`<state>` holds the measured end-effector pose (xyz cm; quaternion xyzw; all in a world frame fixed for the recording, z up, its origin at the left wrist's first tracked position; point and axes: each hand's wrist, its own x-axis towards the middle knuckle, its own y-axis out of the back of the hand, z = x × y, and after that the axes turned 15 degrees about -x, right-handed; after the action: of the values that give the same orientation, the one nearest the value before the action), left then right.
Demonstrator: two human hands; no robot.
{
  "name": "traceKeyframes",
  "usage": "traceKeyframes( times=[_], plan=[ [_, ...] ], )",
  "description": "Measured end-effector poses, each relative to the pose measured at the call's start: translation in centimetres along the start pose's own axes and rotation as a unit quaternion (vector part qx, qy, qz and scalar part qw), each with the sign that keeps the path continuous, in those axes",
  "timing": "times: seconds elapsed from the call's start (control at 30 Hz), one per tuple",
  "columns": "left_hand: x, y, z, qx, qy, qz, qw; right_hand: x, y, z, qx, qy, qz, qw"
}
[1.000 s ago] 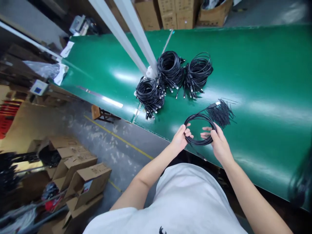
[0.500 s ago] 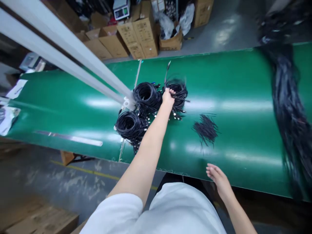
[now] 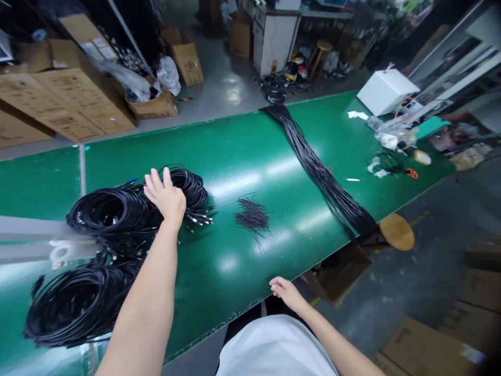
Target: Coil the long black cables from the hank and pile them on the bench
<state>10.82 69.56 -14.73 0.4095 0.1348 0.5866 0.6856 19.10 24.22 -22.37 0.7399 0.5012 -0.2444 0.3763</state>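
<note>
My left hand [image 3: 166, 196] is stretched out over a pile of coiled black cables [image 3: 191, 188] on the green belt table [image 3: 235, 261], fingers extended and apart, resting on the coils. Another stack of coils [image 3: 105, 211] lies just left of it, and a third [image 3: 70, 303] sits nearer the front left. My right hand [image 3: 285, 291] hovers at the table's near edge with loosely curled fingers and nothing in it. A small heap of black cable ties [image 3: 252, 216] lies between the two hands.
A long bundle of straight black cables [image 3: 321, 175] runs diagonally across the table to the right. A white box [image 3: 385, 91] and clutter sit at the far right end. A round wooden stool [image 3: 397, 231] stands by the edge. Cardboard boxes [image 3: 58, 99] line the far floor.
One second ago both hands held a cable loop. It has been laid on the right-hand coil pile; my left hand now lies open on it, and my view swung right.
</note>
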Motion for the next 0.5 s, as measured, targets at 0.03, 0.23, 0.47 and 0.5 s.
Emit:
traceKeyframes(
  times=[0.03,0.23,0.47,0.5],
  plan=[
    [-0.1,-0.2,-0.5,0.015,-0.025,-0.052,0.998,-0.1,0.3,0.0,-0.009,0.004,0.004,1.0],
    [0.6,-1.3,-3.0,0.112,-0.025,-0.153,0.982,-1.7,2.9,3.4,-0.033,-0.012,0.056,0.998],
    [0.9,1.5,-3.0,0.078,-0.09,-0.156,0.981,-2.1,15.5,10.1,-0.064,-0.081,0.216,0.971],
    [0.5,2.1,-2.6,0.074,-0.094,-0.155,0.981,-1.6,18.6,10.6,-0.075,-0.088,0.253,0.961]
  ],
)
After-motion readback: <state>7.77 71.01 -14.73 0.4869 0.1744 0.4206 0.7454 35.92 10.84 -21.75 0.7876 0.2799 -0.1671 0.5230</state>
